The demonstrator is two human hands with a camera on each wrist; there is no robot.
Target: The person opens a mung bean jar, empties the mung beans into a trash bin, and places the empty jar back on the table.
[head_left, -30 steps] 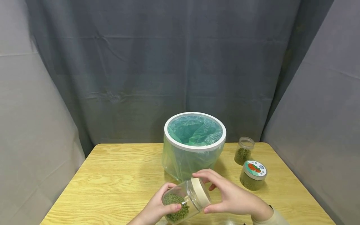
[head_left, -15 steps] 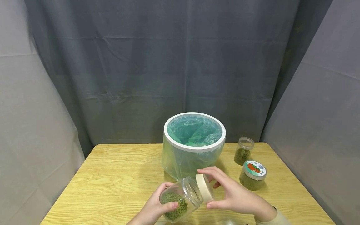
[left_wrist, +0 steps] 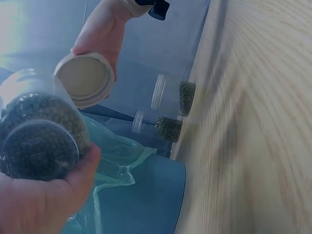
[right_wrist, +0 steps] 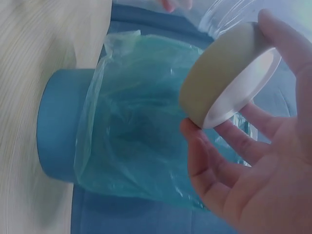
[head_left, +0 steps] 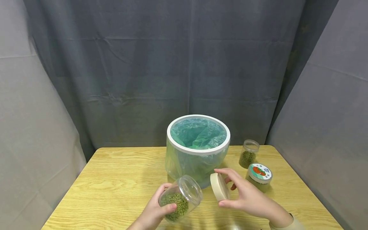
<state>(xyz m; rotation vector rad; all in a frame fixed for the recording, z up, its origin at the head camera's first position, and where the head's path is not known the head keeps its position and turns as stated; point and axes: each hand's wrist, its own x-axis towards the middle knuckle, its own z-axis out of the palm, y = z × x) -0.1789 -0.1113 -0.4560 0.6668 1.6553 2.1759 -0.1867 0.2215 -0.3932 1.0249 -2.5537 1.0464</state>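
In the head view my left hand [head_left: 156,206] grips a clear jar [head_left: 181,199], tilted with its uncovered mouth toward the upper right. Green beans [head_left: 176,206], small and round, fill its lower part. Off to the right, my right hand [head_left: 244,195] pinches a cream-coloured lid [head_left: 219,187] by its rim between thumb and fingers, apart from the jar. The left wrist view shows the inner side of the lid [left_wrist: 85,78] facing the camera beside the jar [left_wrist: 39,122]. In the right wrist view the lid [right_wrist: 224,73] is held at its edges.
Behind the hands stands a bin [head_left: 198,151] with a white rim and a green plastic bag lining it. To its right are an uncovered small jar of beans [head_left: 248,156] and a jar with a tomato-pictured lid [head_left: 259,175]. All stand on a wooden table [head_left: 115,185].
The right hand has pulled the lid off the jar and carried it to the right. The left hand with the jar has shifted slightly left, its mouth now tipped more upward.
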